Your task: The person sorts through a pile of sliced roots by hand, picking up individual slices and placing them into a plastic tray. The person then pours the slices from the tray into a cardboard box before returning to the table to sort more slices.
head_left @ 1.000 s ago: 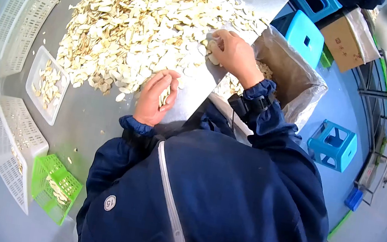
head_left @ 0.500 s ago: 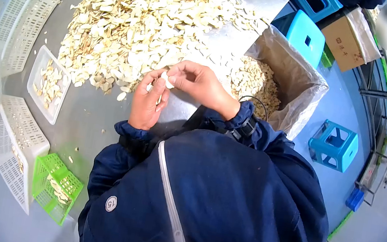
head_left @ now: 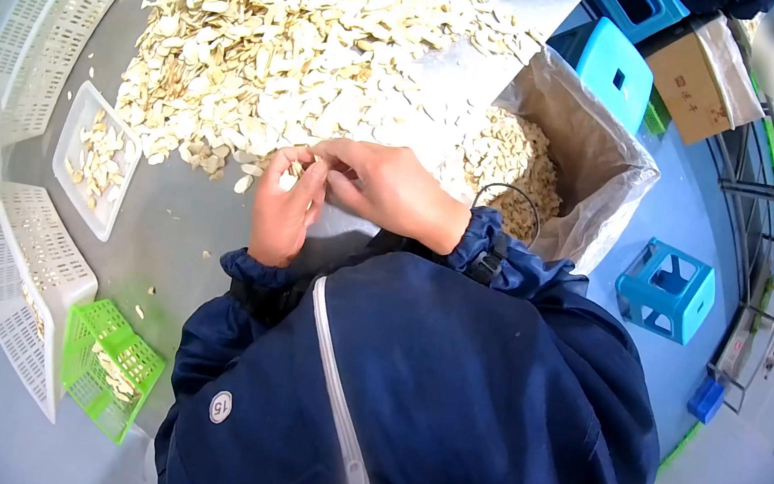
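A large heap of pale dried slices (head_left: 265, 51) covers the metal table in front of me. At its near edge my left hand (head_left: 281, 220) is closed, with a pale slice (head_left: 288, 180) between its thumb and fingers. My right hand (head_left: 400, 193) meets it from the right, fingers bent and pinched beside the left fingertips. Whatever the right fingertips grip is mostly hidden, though a small pale edge shows there. A few loose slices lie on the metal just left of my hands.
A white tray (head_left: 116, 204) with some slices sits left, near white perforated baskets (head_left: 84, 42) and a green basket (head_left: 96, 323). On the right stand a plastic-lined box (head_left: 612, 166) partly filled with slices, blue stools (head_left: 668, 292) and a cardboard box (head_left: 691, 82).
Both hands have shifted slightly left, and the right hand has turned more knuckles-up. The white slice seen between both hands earlier is gone from that spot; one now shows in the left fingers.
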A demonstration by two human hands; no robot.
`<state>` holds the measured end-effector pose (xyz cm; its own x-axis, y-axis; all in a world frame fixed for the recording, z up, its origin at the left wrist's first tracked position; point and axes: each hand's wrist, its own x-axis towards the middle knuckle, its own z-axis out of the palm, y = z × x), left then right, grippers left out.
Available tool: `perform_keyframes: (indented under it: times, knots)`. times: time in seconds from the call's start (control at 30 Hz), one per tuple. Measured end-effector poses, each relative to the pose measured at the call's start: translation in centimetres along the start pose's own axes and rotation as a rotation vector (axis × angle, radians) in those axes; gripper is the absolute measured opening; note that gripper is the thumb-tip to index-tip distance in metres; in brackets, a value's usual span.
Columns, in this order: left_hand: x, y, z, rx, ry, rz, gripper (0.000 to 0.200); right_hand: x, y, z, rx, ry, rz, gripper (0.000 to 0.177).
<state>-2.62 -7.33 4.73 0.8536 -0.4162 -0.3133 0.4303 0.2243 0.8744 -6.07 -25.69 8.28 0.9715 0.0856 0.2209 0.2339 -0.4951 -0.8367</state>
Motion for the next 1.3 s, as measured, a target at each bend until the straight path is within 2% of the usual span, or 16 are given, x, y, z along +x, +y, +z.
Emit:
perform_keyframes:
  times: [0.1,0.23,0.4,0.5,0.53,0.6,0.7,0.8,0.97,1.07,1.13,1.2,1.3]
  knots:
    - [0.1,0.0,0.2,0.064,0.013,0.014,0.017,0.1,-0.4,0.4,-0.086,0.032,-0.007,0.025]
    - [-0.1,0.3,0.2,0.020,-0.021,0.020,0.018,0.5,0.1,0.4,-0.006,0.061,0.140,0.028]
    - [-0.4,0.4,-1.6,-0.346,-0.115,-0.110,0.034,0.2,3.2,-3.5,-0.083,0.089,0.367,0.030]
    - [-0.4,0.0,-2.3,-0.442,-0.112,-0.202,0.039,0.4,2.1,-3.9,0.015,-0.039,0.410,0.028]
    - [-0.4,0.0,-2.3,-0.454,-0.102,-0.232,0.040,0.4,1.8,-3.3,0.254,-0.089,0.361,0.025]
    - [-0.7,1.0,-1.0,-0.477,-0.083,-0.292,0.042,1.2,0.9,-2.1,0.455,-0.105,0.335,0.025]
    - [-1.3,0.3,-2.0,-0.517,-0.103,-0.294,0.033,3.6,3.3,-0.9,-0.406,0.042,-0.152,0.024]
    - [-1.2,-1.0,-3.8,-0.574,-0.135,-0.280,0.027,4.5,4.3,0.4,-0.578,0.067,-0.247,0.024]
    - [-1.1,-2.6,-6.0,-0.764,-0.312,-0.218,0.032,5.3,4.9,-0.2,-0.480,0.151,-0.267,0.017]
    - [-0.9,-2.8,-5.9,-0.672,-0.251,-0.264,0.040,4.1,2.9,-1.4,-0.327,0.030,-0.070,0.019]
    - [-1.2,-0.9,-4.2,-0.632,-0.197,-0.305,0.044,2.9,0.1,-2.2,0.118,-0.148,0.087,0.027]
    - [-1.0,-0.9,-3.9,-0.623,-0.201,-0.312,0.045,1.1,1.5,-2.2,-0.073,-0.037,-0.080,0.031]
    - [-0.4,-2.6,-5.1,-0.637,-0.270,-0.303,0.038,-1.5,3.6,-3.8,-0.424,-0.140,-0.193,0.033]
